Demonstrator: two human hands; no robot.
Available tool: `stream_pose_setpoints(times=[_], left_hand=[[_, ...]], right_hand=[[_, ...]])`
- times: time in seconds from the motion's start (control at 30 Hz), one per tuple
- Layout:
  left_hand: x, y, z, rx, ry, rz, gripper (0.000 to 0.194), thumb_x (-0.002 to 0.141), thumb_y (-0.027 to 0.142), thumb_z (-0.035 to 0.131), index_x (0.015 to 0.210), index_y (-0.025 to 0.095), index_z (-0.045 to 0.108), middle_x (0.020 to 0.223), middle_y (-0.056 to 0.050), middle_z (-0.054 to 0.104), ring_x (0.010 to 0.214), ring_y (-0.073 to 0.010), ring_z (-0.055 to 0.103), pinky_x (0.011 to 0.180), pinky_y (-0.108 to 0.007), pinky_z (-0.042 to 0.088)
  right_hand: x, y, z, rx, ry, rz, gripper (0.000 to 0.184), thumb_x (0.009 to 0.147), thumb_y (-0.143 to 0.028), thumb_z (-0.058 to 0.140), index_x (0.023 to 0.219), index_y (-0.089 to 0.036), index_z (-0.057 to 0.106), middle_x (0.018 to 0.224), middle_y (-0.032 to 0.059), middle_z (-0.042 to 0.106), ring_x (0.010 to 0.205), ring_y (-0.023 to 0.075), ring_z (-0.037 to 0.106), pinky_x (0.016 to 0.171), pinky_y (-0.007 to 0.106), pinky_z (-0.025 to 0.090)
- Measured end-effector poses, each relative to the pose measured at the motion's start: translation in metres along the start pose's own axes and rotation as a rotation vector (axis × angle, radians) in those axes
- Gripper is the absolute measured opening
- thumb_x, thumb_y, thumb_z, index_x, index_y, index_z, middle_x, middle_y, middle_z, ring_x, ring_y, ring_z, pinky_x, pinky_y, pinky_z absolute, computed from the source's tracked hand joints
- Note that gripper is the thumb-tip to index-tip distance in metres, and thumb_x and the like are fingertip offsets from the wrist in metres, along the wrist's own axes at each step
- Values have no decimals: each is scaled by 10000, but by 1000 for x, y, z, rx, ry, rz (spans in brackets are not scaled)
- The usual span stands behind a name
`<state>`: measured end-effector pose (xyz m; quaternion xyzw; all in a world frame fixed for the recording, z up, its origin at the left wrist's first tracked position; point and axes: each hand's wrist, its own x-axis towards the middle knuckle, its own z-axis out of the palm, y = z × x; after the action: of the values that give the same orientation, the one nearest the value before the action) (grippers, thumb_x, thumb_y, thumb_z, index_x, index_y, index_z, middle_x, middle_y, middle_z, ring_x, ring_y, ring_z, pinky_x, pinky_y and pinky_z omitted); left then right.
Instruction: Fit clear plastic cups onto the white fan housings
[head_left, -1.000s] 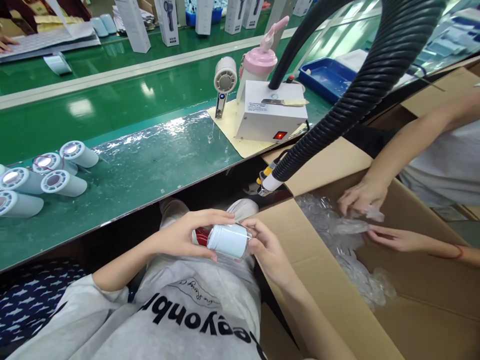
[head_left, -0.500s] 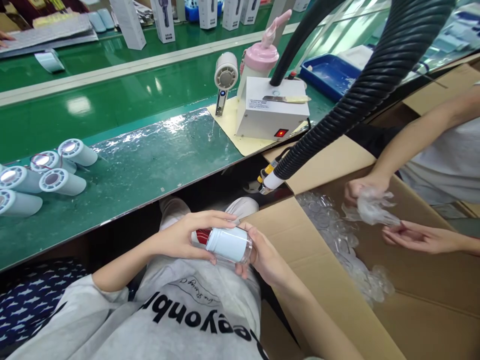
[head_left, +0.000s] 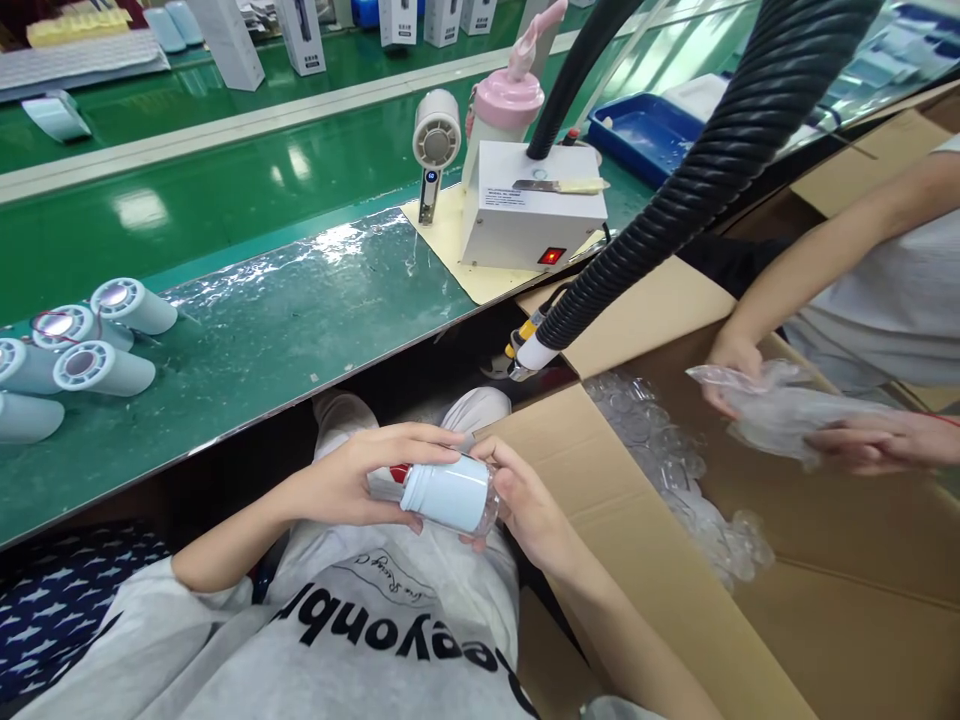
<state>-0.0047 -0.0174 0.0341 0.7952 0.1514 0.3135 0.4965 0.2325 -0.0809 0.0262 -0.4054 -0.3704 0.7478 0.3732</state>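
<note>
Blue cylinder: The pale blue cylinder [head_left: 448, 493] lies on its side, slightly tilted, held before the printed shirt [head_left: 405, 625] between the person's left hand [head_left: 349, 480] and right hand [head_left: 529, 505].
Clear cover: We see a clear cover [head_left: 492, 505] around the cylinder's right end; whether it is fully seated, we cannot tell.
Red part: At the opposite end, a red part [head_left: 398, 473], perhaps wiring, shows beside the left palm.
Left fingers: Clamped on the cylinder, fingers over the top, thumb along the near side.
Right fingers: Thumb and forefinger close on the clear cover; other fingertips show beneath.
Progress: We judge this piece partway along, its two parts together but not yet let go.
Green bench: On the green bench [head_left: 315, 320] rest at least five pale cylinders [head_left: 112, 370], vented ends in view, no clear cover that we can make out; by our reading, work left undone.
Nozzle: A hose nozzle [head_left: 531, 354] hangs beyond the hands, touching neither.
Open carton: A co-worker's hands [head_left: 885, 440] handle a clear bag [head_left: 780, 405] above the open carton [head_left: 637, 540].
</note>
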Motion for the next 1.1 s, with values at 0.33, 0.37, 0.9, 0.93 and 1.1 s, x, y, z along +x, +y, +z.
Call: stream_pose_setpoints(times=[0.33, 0.37, 0.9, 0.93, 1.1], left_hand=[[-1, -4, -3, 34, 60, -1, 770, 817, 287, 889, 1512, 347, 562, 1501, -137, 651, 1349, -281, 665, 1106, -415, 570], [-3, -5, -5, 37, 85, -10, 760, 805, 295, 899, 1494, 336, 582, 1485, -137, 664, 1341, -282, 669, 1102, -410, 571], [0, -7, -6, 79, 242, -40, 634, 752, 254, 933, 1339, 254, 694, 1324, -157, 749, 1211, -280, 727, 984, -374, 618], [1, -7, -5, 72, 233, -28, 649, 753, 252, 932, 1353, 260, 685, 1325, -152, 750, 1219, -278, 725, 993, -375, 614], [3, -10, -5, 14, 140, -46, 668, 759, 261, 927, 1378, 272, 676, 1355, -147, 738, 1237, -286, 720, 1027, -407, 601]], right_hand=[[3, 0, -6, 14, 42, -29, 621, 829, -811, 696, 923, -219, 534, 699, -22, 663, 488, 141, 658, 410, 220, 532], [3, 0, -8, 19, 63, -36, 625, 826, -816, 694, 911, -218, 532, 701, -18, 672, 474, 137, 652, 405, 220, 530], [-17, -1, -18, 70, 195, -73, 672, 763, -865, 707, 875, -232, 515, 690, 3, 704, 458, 156, 644, 398, 246, 526], [-18, 1, -18, 71, 202, -73, 668, 767, -863, 707, 878, -231, 518, 692, 4, 706, 461, 158, 648, 397, 247, 526], [-15, 4, -16, 43, 165, -55, 654, 786, -838, 718, 869, -217, 529, 720, 4, 715, 465, 136, 649, 420, 240, 548]])
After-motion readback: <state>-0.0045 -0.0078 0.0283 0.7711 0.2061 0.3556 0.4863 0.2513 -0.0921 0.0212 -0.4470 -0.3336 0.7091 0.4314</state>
